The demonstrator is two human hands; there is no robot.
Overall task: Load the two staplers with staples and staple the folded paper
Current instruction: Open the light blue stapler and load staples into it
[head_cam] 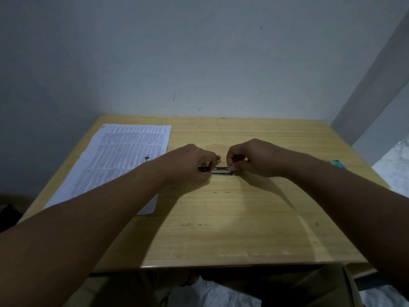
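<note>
Both hands clamped on stapler (218, 171) at table (243, 218) centre: left hand (190, 166) grips one end, right hand (254, 159) pinches the other. Printed paper (119, 160) at 10 o'clock, text unreadable.

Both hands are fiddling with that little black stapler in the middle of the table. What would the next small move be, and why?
Probably easing the staples into the stapler and closing it. The left hand grips its dark end while the right hand pinches the other end, where a pale metal strip shows, so loading seems unfinished. The printed paper lies untouched to the left.
</note>
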